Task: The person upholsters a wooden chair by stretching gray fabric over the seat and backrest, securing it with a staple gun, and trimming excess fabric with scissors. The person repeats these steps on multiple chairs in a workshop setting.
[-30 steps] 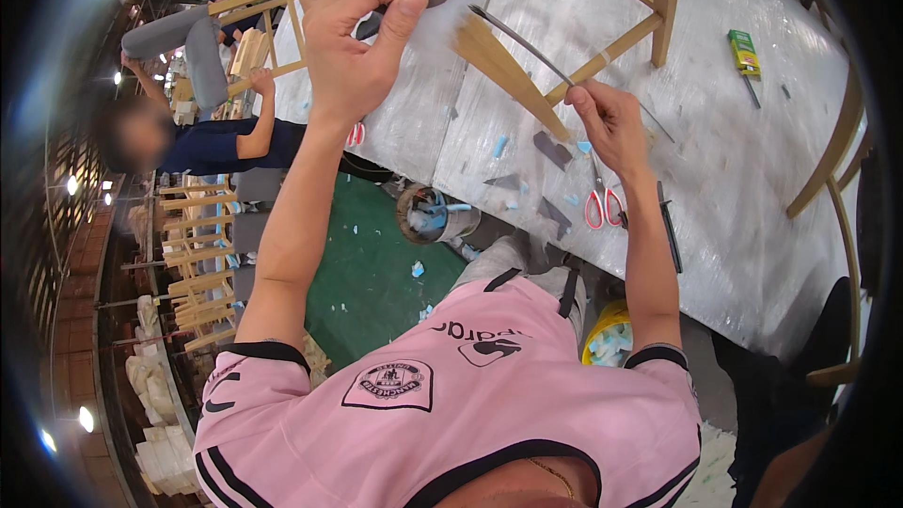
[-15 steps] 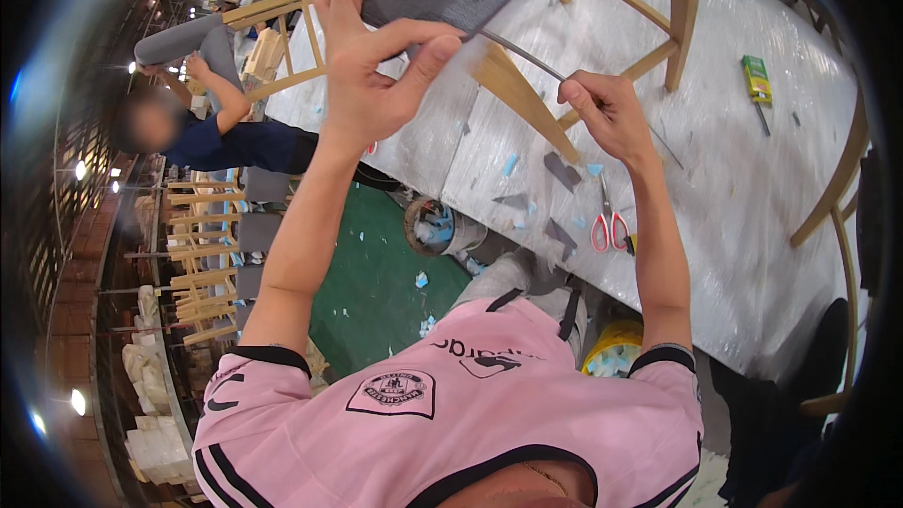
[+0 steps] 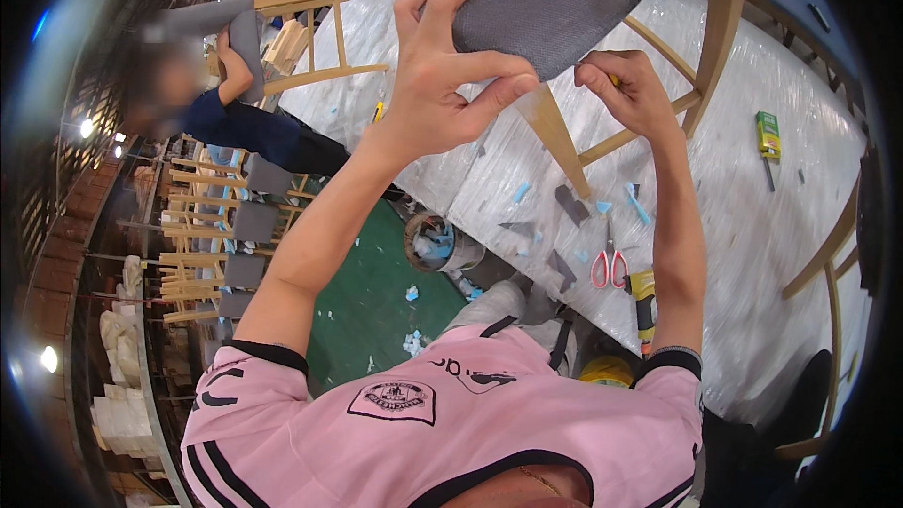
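Illumination is bright and diffuse across the wrapped table (image 3: 752, 254), whose surface returns streaked glare. Lamps (image 3: 87, 129) at left burn out to white spots against a dim background. The left hand (image 3: 442, 99) and gray upholstery (image 3: 555, 9) show soft shading. Fisheye distortion bends edges toward a black rim.

Plain grey weave on upholstered chair seat (image 3: 564, 14). Honey-brown on wooden chair leg (image 3: 559, 139). Whitish with shiny streaks on table covering (image 3: 729, 230). Red and white on scissors handles (image 3: 609, 253). Green and yellow on packet (image 3: 768, 134). Dark grey on cloth offcuts (image 3: 570, 205). Pink with black trim and black shoulder stripes on jersey (image 3: 546, 419). Deep green on floor (image 3: 376, 273).
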`<control>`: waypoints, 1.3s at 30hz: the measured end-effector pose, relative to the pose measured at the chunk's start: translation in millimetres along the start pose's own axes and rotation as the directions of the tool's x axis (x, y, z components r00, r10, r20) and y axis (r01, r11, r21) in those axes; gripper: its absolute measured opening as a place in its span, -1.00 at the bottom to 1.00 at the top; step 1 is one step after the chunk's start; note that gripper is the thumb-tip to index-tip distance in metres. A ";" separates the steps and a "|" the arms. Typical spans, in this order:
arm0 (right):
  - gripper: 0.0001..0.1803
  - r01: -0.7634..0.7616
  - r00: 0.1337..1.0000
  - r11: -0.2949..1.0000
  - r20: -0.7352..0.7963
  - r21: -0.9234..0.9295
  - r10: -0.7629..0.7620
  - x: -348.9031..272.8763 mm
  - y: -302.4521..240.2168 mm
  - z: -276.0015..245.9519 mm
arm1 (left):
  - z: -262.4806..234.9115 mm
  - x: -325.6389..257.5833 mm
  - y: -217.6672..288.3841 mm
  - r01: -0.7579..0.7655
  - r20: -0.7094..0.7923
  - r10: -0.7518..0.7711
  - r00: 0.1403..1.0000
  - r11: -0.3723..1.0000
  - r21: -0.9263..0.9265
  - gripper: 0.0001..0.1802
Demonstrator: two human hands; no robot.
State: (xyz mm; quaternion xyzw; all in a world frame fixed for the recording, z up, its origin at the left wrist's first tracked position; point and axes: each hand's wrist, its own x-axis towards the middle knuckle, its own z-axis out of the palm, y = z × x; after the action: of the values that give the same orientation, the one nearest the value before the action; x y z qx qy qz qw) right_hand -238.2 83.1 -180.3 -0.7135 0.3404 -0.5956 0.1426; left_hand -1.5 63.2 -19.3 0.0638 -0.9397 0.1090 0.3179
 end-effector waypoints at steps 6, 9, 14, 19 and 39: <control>-0.57 -0.068 0.997 0.998 0.028 0.001 0.068 1.8 -20.8 -4.0 | 5.0 -3.1 0.1 -0.003 -0.026 0.004 1.000 1.000 0.028 -0.89; -0.56 -0.128 0.992 0.992 -0.006 0.017 0.128 -4.5 -22.7 1.2 | 12.7 -9.5 -2.9 -0.007 -0.099 0.010 0.995 1.000 0.022 -0.88; -0.54 -0.190 0.981 0.982 -0.034 0.010 0.191 -22.3 -19.7 3.0 | 26.6 -24.5 -4.5 0.056 -0.191 -0.070 0.979 0.995 -0.077 -0.85; -0.56 -0.125 0.992 0.991 -0.008 0.044 0.125 -1.2 -26.9 7.7 | 25.3 -23.5 -8.6 0.000 -0.205 -0.002 0.979 1.000 -0.010 -0.86; -0.62 -0.065 0.994 0.986 0.077 -0.151 0.077 8.0 -29.2 -22.4 | 28.3 18.7 -26.0 0.123 -0.444 -0.161 0.881 0.986 -0.114 -0.43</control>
State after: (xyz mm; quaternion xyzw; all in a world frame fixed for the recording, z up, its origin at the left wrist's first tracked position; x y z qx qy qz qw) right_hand -249.7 103.7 -150.9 -0.7336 0.4027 -0.5332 0.1243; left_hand -27.9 30.2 -25.5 0.0921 -0.8365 0.0584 0.5370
